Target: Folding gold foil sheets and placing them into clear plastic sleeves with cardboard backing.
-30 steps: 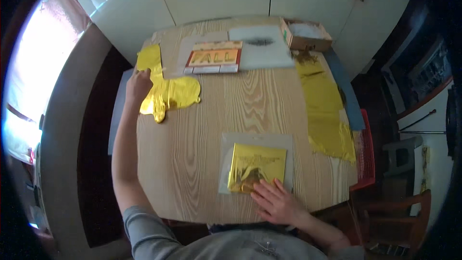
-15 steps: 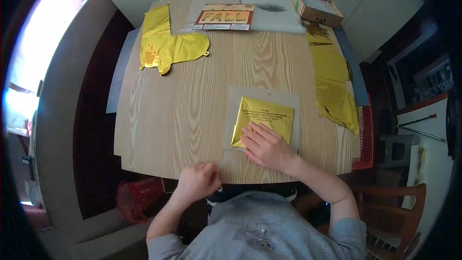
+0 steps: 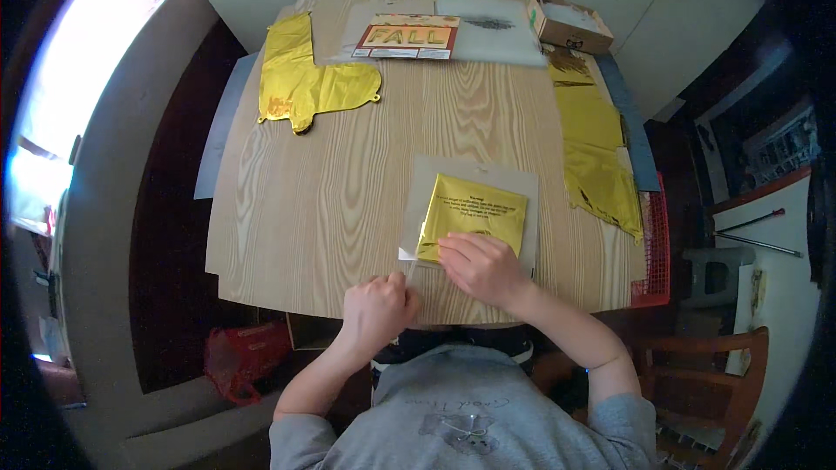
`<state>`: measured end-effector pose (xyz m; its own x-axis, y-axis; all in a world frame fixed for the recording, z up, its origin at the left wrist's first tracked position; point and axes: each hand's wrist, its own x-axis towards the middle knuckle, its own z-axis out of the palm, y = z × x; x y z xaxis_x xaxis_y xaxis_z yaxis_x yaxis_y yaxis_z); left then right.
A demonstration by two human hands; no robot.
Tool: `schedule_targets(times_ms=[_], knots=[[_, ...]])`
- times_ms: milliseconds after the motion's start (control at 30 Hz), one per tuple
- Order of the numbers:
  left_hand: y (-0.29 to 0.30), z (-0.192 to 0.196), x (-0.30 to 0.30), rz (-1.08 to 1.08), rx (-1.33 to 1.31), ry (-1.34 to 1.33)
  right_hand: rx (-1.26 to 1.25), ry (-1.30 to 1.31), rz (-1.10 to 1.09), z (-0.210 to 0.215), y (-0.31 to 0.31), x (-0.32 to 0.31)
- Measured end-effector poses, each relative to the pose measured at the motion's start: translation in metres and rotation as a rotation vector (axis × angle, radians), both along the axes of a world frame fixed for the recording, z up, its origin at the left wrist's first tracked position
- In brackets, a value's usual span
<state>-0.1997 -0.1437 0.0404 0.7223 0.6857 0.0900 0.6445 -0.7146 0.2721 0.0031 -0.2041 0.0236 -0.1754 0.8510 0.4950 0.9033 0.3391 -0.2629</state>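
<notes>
A clear plastic bag point(image 3: 533, 209) lies flat near the table's front edge. Inside it is a folded gold foil balloon point(image 3: 479, 200) with dark print on its upper part. My right hand point(image 3: 483, 271) presses on the bag's lower part, fingers bent and close together, covering the balloon's lower edge. Just left of it, my left hand point(image 3: 376, 306) is closed at the table edge, thumb side toward the bag. A white corner point(image 3: 407, 254) sticks out at the bag's lower left, above that hand. Whatever the left fingers pinch is hidden.
A gold foil balloon point(image 3: 300, 78) lies flat at far left, another gold foil piece point(image 3: 596, 139) along the right edge. At the back are a printed card package point(image 3: 407, 37), a clear plastic sheet point(image 3: 496, 43) and an open cardboard box point(image 3: 570, 26). A red basket point(image 3: 655, 244) stands beside the table.
My left hand has moved up and right, nearer the bag. The right fingers have bent and drawn slightly toward me. A white corner now shows at the bag's lower left.
</notes>
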Motion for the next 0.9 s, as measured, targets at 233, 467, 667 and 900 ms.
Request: schedule_targets(times_ms=[233, 467, 667, 900], knots=[[0.002, -0.019, 0.010, 0.108, 0.154, -0.069, 0.031, 0.004, 0.029, -0.007, -0.002, -0.003], [0.007, 0.003, 0.001, -0.112, 0.109, -0.235, 0.066, 0.009, 0.055, -0.013, -0.004, -0.001], [0.021, -0.018, -0.009, -0.248, -0.030, -0.285, 0.077, -0.035, 0.087, -0.012, -0.005, 0.000], [0.023, -0.018, -0.005, -0.276, 0.128, -0.264, 0.052, -0.065, 0.110, -0.013, -0.005, 0.002]])
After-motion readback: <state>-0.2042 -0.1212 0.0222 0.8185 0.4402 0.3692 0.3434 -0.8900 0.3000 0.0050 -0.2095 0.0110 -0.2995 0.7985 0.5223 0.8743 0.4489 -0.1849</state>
